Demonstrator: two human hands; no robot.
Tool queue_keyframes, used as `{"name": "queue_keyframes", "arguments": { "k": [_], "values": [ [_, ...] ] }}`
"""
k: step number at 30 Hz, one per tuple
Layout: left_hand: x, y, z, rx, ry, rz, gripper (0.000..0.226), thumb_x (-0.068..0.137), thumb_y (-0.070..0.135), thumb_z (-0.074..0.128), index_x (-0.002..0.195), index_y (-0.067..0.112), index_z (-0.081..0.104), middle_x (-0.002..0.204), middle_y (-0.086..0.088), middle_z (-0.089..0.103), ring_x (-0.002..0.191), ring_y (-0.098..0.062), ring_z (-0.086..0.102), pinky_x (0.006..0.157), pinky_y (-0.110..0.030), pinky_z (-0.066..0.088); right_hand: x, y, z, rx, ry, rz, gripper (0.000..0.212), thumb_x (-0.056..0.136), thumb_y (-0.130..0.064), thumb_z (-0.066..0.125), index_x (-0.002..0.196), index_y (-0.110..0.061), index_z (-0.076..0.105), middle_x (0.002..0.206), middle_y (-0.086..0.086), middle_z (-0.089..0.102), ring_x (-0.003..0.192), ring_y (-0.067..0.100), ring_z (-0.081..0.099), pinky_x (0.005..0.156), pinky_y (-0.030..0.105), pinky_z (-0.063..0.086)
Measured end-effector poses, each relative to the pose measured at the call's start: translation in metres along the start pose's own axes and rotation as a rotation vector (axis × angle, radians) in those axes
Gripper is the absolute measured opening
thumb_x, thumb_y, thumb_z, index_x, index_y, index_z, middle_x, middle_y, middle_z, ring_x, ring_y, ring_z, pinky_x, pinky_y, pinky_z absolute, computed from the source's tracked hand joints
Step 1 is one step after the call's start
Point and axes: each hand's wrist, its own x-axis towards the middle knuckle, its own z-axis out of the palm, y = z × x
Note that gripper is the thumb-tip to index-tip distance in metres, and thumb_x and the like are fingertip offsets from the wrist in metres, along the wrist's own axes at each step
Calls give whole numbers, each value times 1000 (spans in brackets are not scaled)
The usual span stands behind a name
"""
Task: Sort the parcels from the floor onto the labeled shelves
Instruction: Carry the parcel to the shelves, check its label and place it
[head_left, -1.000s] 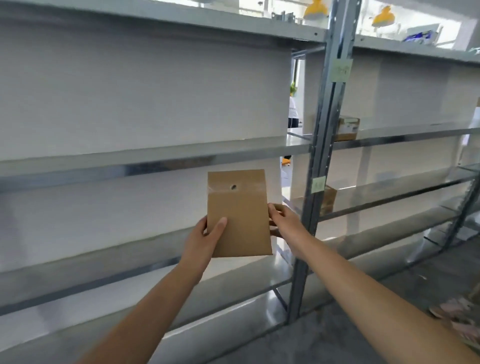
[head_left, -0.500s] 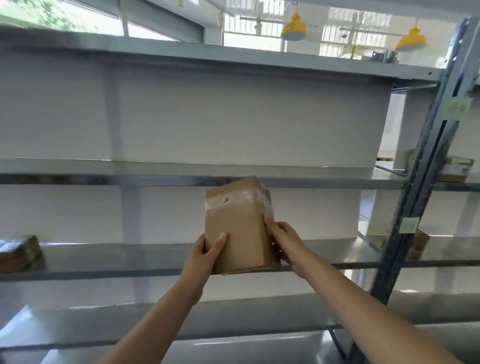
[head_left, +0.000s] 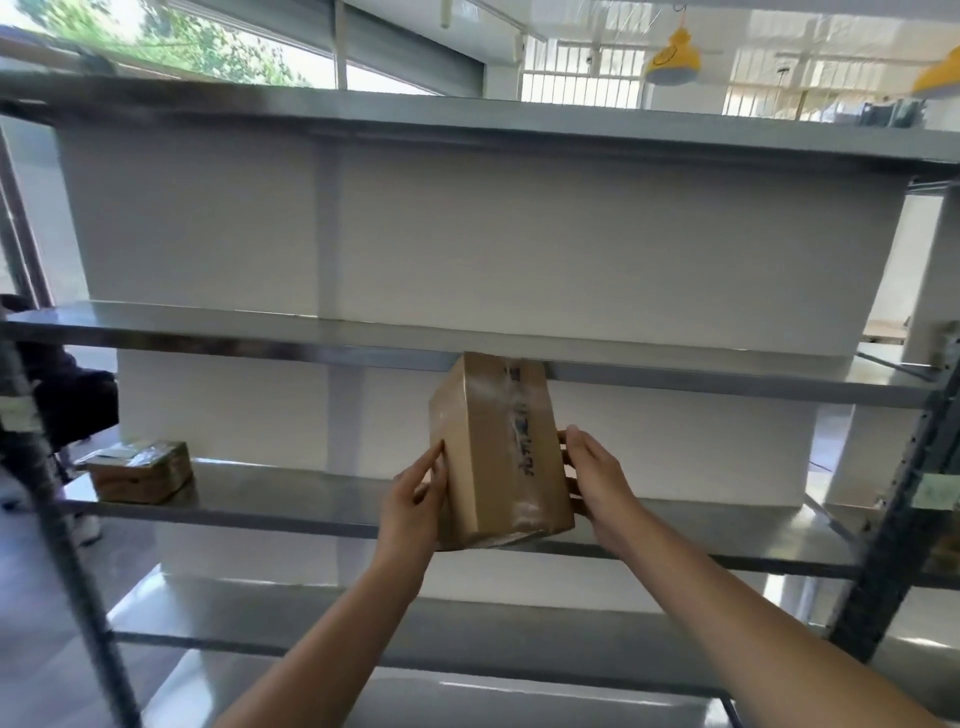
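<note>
A brown cardboard parcel wrapped in clear tape (head_left: 501, 449) is held upright in front of the grey metal shelving unit (head_left: 467, 332), at the centre of the view, between two shelf boards. The left hand (head_left: 415, 501) has its grip on the parcel's left face and lower corner; the right hand (head_left: 597, 475) presses its right side. Dark handwriting runs along the parcel's front face, but it is too blurred to read. At 9 o'clock a second taped cardboard box (head_left: 140, 470) lies on the shelf board, well apart from the hands. A dark upright post (head_left: 893, 514) stands at 3 o'clock with a pale green label (head_left: 935, 493), unreadable. Yellow hanging lamps (head_left: 672, 57) are at 1 o'clock.
</note>
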Motion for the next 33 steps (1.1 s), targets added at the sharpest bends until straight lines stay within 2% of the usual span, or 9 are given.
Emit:
{"name": "queue_keyframes", "arguments": {
  "k": [5,10,13,18,21,25,28,31,33],
  "values": [
    [1,5,-12,-27,14,-48,37,106,32,50,141,38,59,135,3,65,124,-20,60,108,-45,50,12,-7,16,-116,-70,-40,24,103,-36,48,115,-21,63,114,8,69,94,23,69,66,30,55],
    [2,16,-16,-17,15,-54,35,106,39,44,136,33,61,122,-1,72,113,-21,67,87,-32,57,20,-8,29,-188,-211,60,44,102,-53,36,130,-28,59,123,1,68,106,21,66,82,36,57],
    [1,18,-20,22,-19,-80,41,105,45,40,123,21,68,108,-7,76,102,-25,72,84,-36,58,22,-8,29,-356,-343,211,68,93,-74,23,126,-30,64,125,-1,65,116,26,61,99,46,52],
    [2,13,-20,100,-77,-142,36,106,46,39,122,29,67,107,-5,77,102,-22,72,84,-34,60,25,-10,18,-425,-366,266,69,92,-74,22,116,-28,67,118,1,66,106,26,66,96,43,57],
    [6,6,-18,101,-78,-132,36,108,38,39,134,30,63,117,-2,75,110,-22,71,96,-43,59,30,-8,8,-381,-364,217,70,82,-82,37,129,-37,63,129,-4,63,113,26,64,92,43,59],
    [10,-1,-15,-42,-42,-166,37,107,4,41,131,23,62,117,-9,75,103,-27,74,87,-47,63,30,-3,-5,-238,-323,117,71,63,-79,67,127,-51,62,134,-8,62,124,26,56,99,49,54],
    [8,1,-10,-131,-37,-190,30,106,7,44,128,18,62,115,-15,75,101,-31,75,83,-44,62,25,0,-5,-200,-272,73,50,75,-71,63,120,-50,66,128,-10,67,124,22,56,102,52,49],
    [5,5,-4,-183,-22,-170,24,104,24,55,122,8,60,117,-19,72,106,-32,73,93,-43,59,19,4,-1,-104,-225,75,44,91,-61,50,124,-35,63,123,-5,68,116,23,61,89,43,55],
    [5,6,0,-198,-8,-158,30,103,33,54,114,6,57,119,-18,70,110,-31,71,101,-45,55,16,5,1,-67,-245,89,42,94,-64,42,122,-36,56,124,-3,66,117,24,60,96,46,52]
  ]
}}
